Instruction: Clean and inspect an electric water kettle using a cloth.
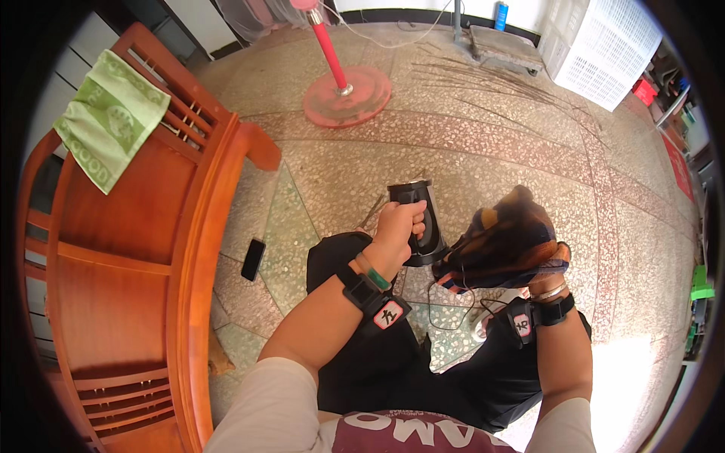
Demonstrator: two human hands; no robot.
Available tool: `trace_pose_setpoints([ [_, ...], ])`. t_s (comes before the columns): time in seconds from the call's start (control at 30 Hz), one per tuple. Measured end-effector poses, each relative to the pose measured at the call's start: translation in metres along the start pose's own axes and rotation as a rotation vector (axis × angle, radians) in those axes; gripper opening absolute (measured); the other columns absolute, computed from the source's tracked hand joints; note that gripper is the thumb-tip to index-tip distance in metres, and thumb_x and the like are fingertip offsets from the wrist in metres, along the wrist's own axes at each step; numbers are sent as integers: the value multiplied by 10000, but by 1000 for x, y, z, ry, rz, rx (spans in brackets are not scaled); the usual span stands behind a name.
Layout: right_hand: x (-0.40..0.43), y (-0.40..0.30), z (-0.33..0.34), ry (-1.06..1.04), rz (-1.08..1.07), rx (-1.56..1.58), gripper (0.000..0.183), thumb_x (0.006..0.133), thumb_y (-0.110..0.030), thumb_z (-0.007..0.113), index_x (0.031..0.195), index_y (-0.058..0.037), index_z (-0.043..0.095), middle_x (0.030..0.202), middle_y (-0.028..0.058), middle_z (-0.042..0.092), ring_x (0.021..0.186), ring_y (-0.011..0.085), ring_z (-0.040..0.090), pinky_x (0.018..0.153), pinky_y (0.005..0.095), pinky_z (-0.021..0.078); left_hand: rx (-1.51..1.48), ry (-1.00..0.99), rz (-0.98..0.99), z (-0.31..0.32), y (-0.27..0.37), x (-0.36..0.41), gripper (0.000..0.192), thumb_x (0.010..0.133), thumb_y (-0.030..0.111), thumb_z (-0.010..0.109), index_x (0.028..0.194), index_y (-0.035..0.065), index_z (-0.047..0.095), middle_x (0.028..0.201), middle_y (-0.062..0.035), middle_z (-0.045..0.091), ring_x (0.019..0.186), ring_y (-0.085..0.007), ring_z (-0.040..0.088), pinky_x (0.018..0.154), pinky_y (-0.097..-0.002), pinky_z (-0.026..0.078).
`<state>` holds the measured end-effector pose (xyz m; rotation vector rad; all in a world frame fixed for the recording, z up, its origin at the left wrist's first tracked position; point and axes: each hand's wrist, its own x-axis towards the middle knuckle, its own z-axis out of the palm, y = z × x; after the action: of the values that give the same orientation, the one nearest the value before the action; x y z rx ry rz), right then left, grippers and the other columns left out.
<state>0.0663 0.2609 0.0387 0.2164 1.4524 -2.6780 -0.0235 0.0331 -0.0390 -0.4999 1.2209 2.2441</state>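
Note:
My left hand [401, 231] is closed around the handle of a black appliance shaped like an electric kettle [433, 238], held above the floor in front of my knees. My right hand [546, 283] is mostly covered by a dark plaid cloth [507, 235] with orange and blue parts; the fingers are hidden in it. The cloth's left end lies close to the base of the appliance; whether they touch is unclear. A thin dark cord [430, 317] loops below them, between my legs.
A wooden bench [119, 255] with a green towel [116, 119] stands at left, a black phone [253, 260] on the floor beside it. Ahead are a red round stand base [348, 97], thin sticks [487, 76], a low wheeled platform [506, 48] and white plastic crates [606, 51].

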Motion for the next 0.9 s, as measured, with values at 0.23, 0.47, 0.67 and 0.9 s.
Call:
trace_pose_setpoints([
  [0.23, 12, 8, 6, 36, -48, 16, 305, 997, -330, 609, 1108, -58, 526, 897, 107, 612, 904, 325, 648, 814, 508, 544, -42, -157, -95, 8, 2, 4, 106, 930, 135, 572, 852, 91, 515, 640, 5, 504, 502, -107, 448, 503, -302, 381],
  [0.47, 21, 6, 8, 213, 109, 11, 258, 916, -254, 680, 1082, -66, 621, 959, 51, 666, 892, 225, 652, 821, 369, 540, -34, -192, -230, 14, 2, -2, 340, 1034, 416, 464, 960, 99, 559, 651, 0, 533, 500, -115, 466, 476, -273, 368],
  [0.67, 29, 16, 23, -183, -218, -1838, 386, 787, -161, 748, 1127, -37, 613, 992, 100, 689, 911, 238, 688, 739, 324, 557, -4, -265, -213, 12, 0, -2, 471, 1067, 471, 365, 1084, 91, 643, 640, 46, 483, 529, -81, 409, 510, -254, 345],
  [0.9, 18, 53, 5, -364, -245, -1011, 664, 805, -155, 723, 1403, -53, 455, 1179, 90, 677, 1072, 237, 681, 796, 295, 595, 48, -360, -171, 32, -10, -12, 471, 1056, 493, 415, 1107, 81, 638, 640, 68, 431, 546, -51, 379, 509, -217, 312],
])
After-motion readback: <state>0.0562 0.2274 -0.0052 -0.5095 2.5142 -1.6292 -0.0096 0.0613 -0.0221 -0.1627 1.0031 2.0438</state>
